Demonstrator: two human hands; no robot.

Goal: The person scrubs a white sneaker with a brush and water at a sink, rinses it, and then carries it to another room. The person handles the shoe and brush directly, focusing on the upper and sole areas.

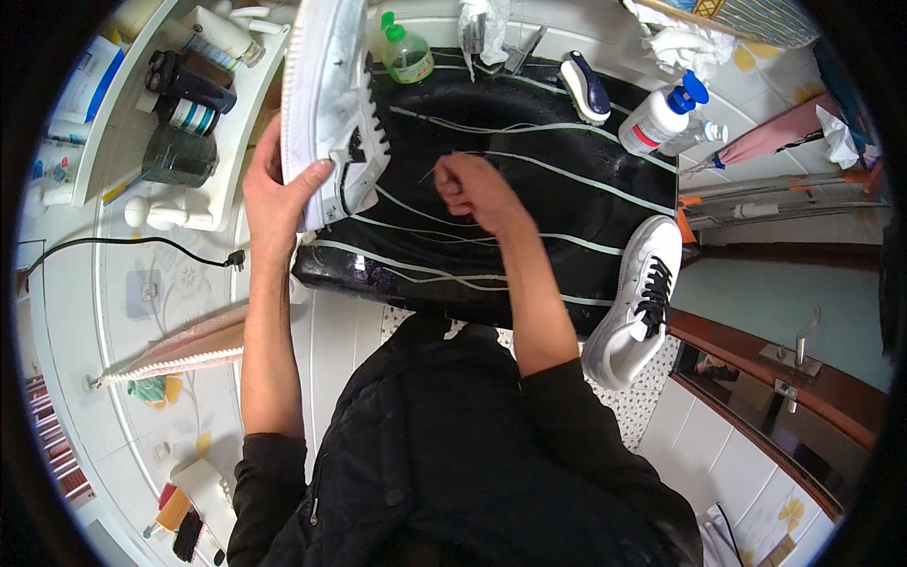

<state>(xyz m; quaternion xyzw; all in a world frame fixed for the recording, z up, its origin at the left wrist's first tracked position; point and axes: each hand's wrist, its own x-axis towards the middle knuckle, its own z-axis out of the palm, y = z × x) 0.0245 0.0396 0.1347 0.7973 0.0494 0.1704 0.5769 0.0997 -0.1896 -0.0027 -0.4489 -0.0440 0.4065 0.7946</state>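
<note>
A white sneaker (pixel 329 106) is held up at the upper left by my left hand (pixel 280 181), whose thumb presses on its side near the heel. Right of that shoe, my right hand (pixel 471 191) is raised over the black basin counter (pixel 567 184), its fingers curled together. A thin strand or small object seems to stick out from its fingertips; what it is cannot be told. The other white sneaker, with black laces (pixel 641 298), rests at the counter's right edge.
Behind stand a green pump bottle (pixel 409 60), a faucet (pixel 489 49), a scrub brush (pixel 587 88) and a white bottle with a blue pump (pixel 655 117). Left is a wall shelf (pixel 248 135) with toiletries, and a hanging plug (pixel 234 260). A door (pixel 786 340) stands at right.
</note>
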